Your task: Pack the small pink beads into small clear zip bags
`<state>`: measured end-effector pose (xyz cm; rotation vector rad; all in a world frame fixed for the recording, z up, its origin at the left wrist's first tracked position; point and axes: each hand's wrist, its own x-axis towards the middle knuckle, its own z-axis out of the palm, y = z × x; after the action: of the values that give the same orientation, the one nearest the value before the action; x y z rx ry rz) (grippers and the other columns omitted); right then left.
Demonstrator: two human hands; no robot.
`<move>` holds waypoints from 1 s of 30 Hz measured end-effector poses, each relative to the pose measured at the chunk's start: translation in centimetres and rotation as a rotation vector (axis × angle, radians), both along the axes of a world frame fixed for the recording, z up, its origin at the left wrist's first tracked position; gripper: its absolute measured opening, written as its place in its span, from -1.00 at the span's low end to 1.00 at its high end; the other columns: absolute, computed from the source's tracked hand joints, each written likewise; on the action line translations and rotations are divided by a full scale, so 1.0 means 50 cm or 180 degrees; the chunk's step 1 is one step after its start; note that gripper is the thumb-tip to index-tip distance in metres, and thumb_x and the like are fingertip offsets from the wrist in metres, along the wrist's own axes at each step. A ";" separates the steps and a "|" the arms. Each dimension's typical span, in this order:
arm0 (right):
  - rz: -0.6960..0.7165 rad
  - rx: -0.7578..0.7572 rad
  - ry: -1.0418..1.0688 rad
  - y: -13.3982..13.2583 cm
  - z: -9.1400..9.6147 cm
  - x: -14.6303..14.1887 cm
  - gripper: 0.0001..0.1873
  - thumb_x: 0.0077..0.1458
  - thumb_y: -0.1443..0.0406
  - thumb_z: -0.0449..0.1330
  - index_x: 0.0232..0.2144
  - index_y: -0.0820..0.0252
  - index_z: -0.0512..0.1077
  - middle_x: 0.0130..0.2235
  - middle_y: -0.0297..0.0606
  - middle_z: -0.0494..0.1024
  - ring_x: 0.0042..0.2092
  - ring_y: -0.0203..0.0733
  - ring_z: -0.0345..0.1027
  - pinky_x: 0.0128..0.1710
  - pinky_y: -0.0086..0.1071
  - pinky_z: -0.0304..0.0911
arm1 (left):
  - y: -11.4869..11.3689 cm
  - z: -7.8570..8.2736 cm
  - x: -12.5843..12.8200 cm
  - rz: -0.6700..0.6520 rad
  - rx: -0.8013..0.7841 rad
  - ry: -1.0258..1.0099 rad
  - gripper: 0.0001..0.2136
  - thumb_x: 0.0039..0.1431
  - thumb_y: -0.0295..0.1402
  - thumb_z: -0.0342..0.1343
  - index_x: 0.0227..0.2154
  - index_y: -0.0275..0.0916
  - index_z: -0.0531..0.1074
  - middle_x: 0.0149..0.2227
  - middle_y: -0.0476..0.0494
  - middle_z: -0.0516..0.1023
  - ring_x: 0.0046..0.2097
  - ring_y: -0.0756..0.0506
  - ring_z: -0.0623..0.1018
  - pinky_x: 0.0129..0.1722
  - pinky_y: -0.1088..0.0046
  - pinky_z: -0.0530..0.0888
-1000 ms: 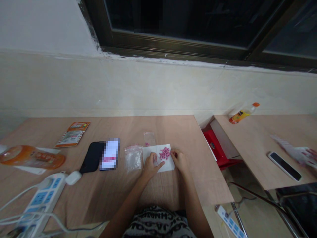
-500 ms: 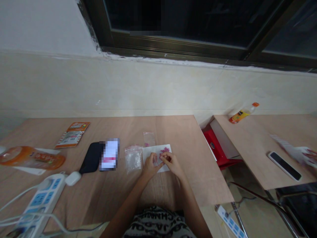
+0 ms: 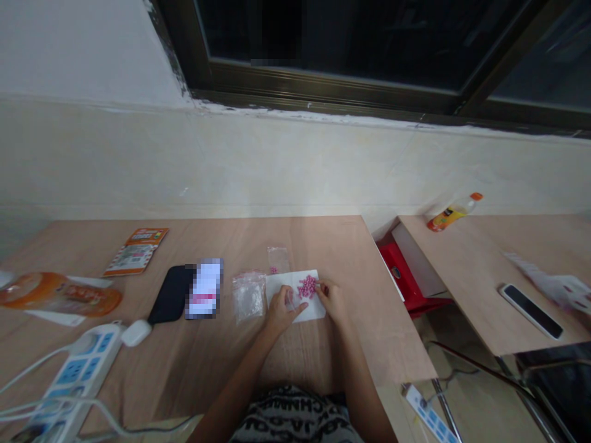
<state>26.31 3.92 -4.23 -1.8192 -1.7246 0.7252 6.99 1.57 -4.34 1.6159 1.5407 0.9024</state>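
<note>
A cluster of small pink beads lies on a white sheet of paper on the wooden table. At the left part of the paper, my left hand holds what looks like a small clear plastic bag between thumb and fingers. My right hand is at the right edge of the bead pile, fingertips pinched together; whatever is in them is too small to make out. Behind the paper lies a small clear bag with a few pink beads. Left of the paper is a larger clear zip bag.
Further left lie a lit phone, a black flat object, an orange packet, an orange bottle and a power strip with cables. A second table on the right holds a juice bottle and a white-edged device.
My right hand has moved right, away from my left hand to the edge of the bead pile, uncovering more beads. My left hand has barely moved.
</note>
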 end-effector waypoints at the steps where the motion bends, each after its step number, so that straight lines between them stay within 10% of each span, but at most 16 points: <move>1: 0.0020 -0.0012 -0.0053 0.001 0.000 -0.002 -0.71 0.16 0.14 0.11 -0.19 0.12 0.53 -0.47 -0.33 0.48 -0.45 -0.27 0.31 -0.45 -0.47 0.12 | 0.000 0.000 0.000 -0.0008 -0.0013 0.0004 -0.64 -0.08 -0.13 0.26 -0.33 -0.16 0.23 -0.43 0.07 0.32 -0.37 -0.02 0.38 -0.30 0.44 0.34; 12: 0.0061 0.0037 -0.0141 0.005 -0.003 -0.004 -0.76 0.15 0.15 0.13 -0.27 0.09 0.55 -0.50 -0.34 0.47 -0.46 -0.26 0.31 -0.44 -0.47 0.09 | -0.001 0.004 0.000 0.0090 -0.0065 -0.0091 -0.64 -0.13 -0.16 0.30 -0.35 -0.16 0.27 -0.43 0.07 0.33 -0.38 -0.01 0.39 -0.32 0.47 0.35; 23: 0.0240 0.0117 0.1721 -0.013 0.030 -0.056 -0.62 0.06 0.01 0.20 -0.37 0.23 0.52 -0.57 -0.38 0.36 -0.52 -0.30 0.19 -0.49 -0.45 0.11 | 0.001 0.003 0.001 -0.0012 -0.0025 -0.0140 -0.62 -0.10 -0.13 0.28 -0.33 -0.17 0.24 -0.45 0.09 0.29 -0.40 0.00 0.36 -0.33 0.47 0.33; 30: 0.0332 0.0080 0.1676 -0.020 0.034 -0.054 -0.66 0.09 0.05 0.17 -0.33 0.21 0.53 -0.51 -0.33 0.43 -0.47 -0.28 0.24 -0.45 -0.43 0.16 | 0.000 0.008 0.000 0.0010 -0.0001 -0.0160 -0.63 -0.10 -0.11 0.27 -0.36 -0.17 0.23 -0.47 0.10 0.28 -0.41 0.00 0.35 -0.36 0.48 0.31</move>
<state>23.60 2.93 -2.55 -1.3639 -1.4688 1.1036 7.00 1.57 -3.94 1.5794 1.5094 0.9376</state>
